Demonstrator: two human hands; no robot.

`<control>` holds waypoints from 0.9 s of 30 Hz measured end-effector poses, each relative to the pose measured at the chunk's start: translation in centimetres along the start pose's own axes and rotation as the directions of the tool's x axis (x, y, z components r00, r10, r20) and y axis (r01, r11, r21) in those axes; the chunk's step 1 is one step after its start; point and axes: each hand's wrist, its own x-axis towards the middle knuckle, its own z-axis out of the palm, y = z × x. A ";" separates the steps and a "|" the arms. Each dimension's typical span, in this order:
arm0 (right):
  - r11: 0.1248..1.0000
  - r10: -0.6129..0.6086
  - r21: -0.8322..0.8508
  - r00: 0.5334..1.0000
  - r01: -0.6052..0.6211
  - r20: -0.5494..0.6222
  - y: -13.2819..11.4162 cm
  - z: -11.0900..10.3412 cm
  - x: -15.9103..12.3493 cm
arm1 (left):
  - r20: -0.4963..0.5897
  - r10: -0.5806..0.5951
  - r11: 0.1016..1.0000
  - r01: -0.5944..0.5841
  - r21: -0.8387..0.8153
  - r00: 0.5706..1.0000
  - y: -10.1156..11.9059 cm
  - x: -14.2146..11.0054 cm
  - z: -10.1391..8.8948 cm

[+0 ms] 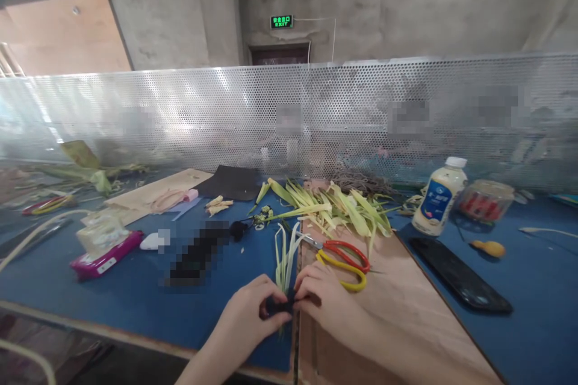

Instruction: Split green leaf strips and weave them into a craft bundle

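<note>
Near the table's front edge, a small bundle of pale green, husk-like strips [284, 255] stands up between my two hands. A small dark piece [274, 305] lies across the lower part of the bundle; its exact kind is hard to make out. My left hand [250, 310] pinches this dark piece between thumb and fingers. From the other side, my right hand [325, 298] closes its fingers at the dark piece's right end. Just beyond my right hand lie scissors [345, 255] with one red and one yellow handle. Behind them spreads a heap of green corn husks [334, 207].
A white-capped bottle [438, 195], a black phone [460, 277] and a clear jar [485, 201] stand or lie at right. At left are a magenta packet [106, 255] and brown paper [158, 189]. A perforated metal screen [203, 114] bounds the table's back.
</note>
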 end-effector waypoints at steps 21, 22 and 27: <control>1.000 0.014 -0.025 1.000 -0.013 0.022 -1.1 -0.3 -0.1 | -0.036 -0.009 1.000 0.009 -0.008 0.999 -0.1 -0.2 0.3; 0.999 0.013 -0.041 1.000 -0.012 0.025 -1.1 -0.3 -0.1 | -0.039 -0.010 1.000 0.010 -0.005 0.999 0.0 -0.2 0.3; 0.998 0.008 -0.059 0.999 -0.005 0.044 -1.2 -0.1 0.1 | -0.076 -0.022 1.000 0.023 0.020 0.997 0.6 -0.2 0.5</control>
